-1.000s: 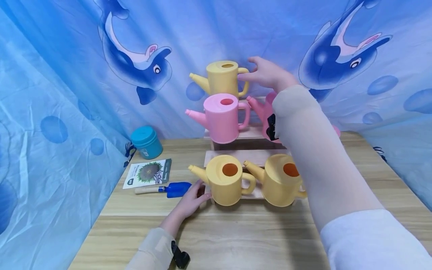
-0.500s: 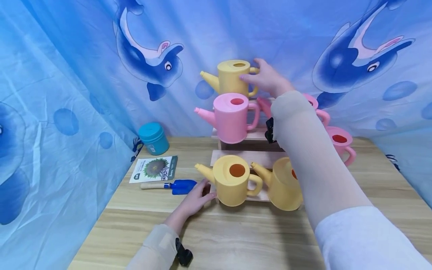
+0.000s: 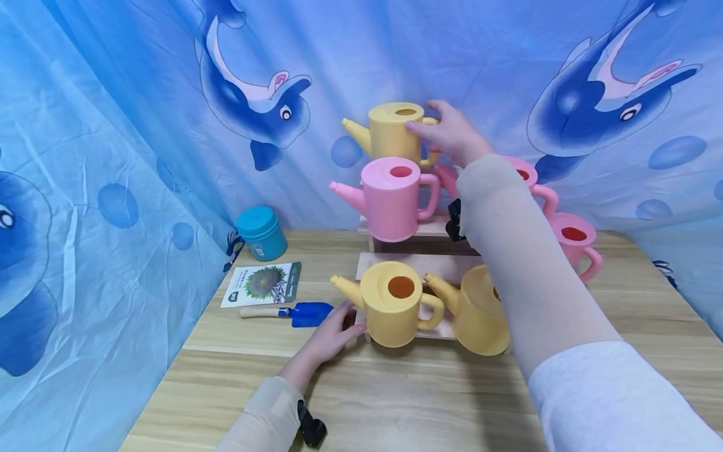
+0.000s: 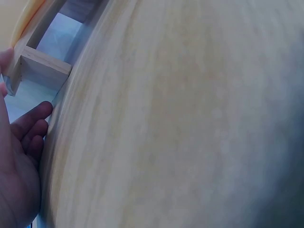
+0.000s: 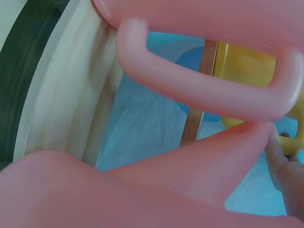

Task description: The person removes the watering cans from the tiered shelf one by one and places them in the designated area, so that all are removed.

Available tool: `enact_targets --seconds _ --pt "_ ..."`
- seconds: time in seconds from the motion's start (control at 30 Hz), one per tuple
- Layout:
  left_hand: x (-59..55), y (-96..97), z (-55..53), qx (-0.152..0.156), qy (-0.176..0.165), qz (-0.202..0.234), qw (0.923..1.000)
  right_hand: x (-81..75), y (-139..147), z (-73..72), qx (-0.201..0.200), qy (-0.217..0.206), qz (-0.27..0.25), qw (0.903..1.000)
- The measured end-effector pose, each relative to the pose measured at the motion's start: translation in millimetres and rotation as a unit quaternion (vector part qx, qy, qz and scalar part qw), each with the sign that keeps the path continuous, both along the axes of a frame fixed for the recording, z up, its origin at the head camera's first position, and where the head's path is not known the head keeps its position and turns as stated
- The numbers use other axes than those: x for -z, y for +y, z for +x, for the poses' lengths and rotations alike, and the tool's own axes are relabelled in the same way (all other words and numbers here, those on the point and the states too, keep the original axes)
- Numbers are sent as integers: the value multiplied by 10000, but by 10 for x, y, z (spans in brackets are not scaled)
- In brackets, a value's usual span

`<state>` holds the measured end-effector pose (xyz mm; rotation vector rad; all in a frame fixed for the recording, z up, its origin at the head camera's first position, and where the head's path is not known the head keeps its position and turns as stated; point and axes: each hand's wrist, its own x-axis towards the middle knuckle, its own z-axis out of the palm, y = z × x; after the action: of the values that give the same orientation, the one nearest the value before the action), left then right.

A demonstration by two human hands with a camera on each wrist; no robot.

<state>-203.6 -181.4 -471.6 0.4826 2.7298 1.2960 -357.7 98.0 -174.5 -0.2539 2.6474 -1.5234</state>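
In the head view my right hand [image 3: 452, 133] holds the yellow watering can [image 3: 393, 132] at the top of a stepped wooden stand [image 3: 449, 266], thumb against its body and fingers by the handle. The right wrist view shows those fingers [image 5: 288, 178] at the yellow handle, partly hidden by pink cans. My left hand [image 3: 330, 336] holds the stand's lower left end. Its loosely bent fingers [image 4: 35, 126] lie beside the stand in the left wrist view. Next to it is a front yellow watering can [image 3: 393, 307]; another yellow watering can [image 3: 480, 317] stands right of that.
A pink watering can [image 3: 391, 204] occupies the middle step; other pink watering cans [image 3: 573, 238] are partly behind my right arm. At left lie a blue trowel [image 3: 310, 314] and a seed packet [image 3: 262, 284], beside a teal jar [image 3: 262, 232]. A dolphin curtain [image 3: 452, 56] hangs behind.
My right hand has closed in on the top yellow can's handle and body. The whole head view has shifted, so things appear farther right. My left hand stays at the stand.
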Motion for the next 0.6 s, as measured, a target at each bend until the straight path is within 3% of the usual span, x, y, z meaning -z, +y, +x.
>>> enact_targets --seconds 0.23,0.6 --pt "10 5 -9 22 140 56 9999 -58 123 46 12 -136 -391 9991" --pt "1 7 -16 -1 62 26 10000 -129 482 118 246 -421 79 9988"
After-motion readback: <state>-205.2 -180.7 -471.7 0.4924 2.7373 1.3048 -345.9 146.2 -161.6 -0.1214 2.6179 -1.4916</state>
